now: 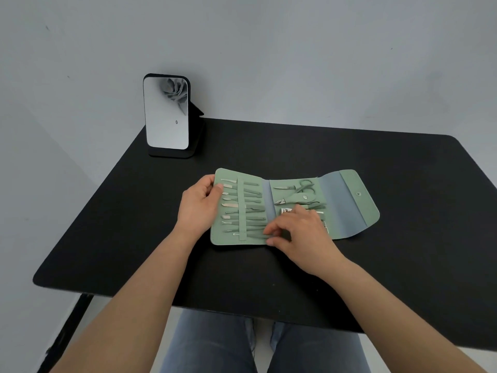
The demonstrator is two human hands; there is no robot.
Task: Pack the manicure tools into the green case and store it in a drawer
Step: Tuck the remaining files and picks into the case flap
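Observation:
The green case (349, 200) lies unfolded on the black table (376, 265), its snap flap spread out to the right. Several slim metal tools (242, 208) sit under the elastic strap of its left panel. Scissors (304, 185), nippers (293, 198) and clippers lie in the middle panel. My left hand (197, 205) grips the case's left edge, thumb on the inside. My right hand (298, 234) rests over the lower middle panel, its fingertips at the handle ends of the lowest tools near the fold. It hides part of the clippers.
A standing mirror (166, 114) on a black base is at the table's back left corner. A grey wall rises behind the table. The person's legs in jeans (263, 345) show under the table's near edge.

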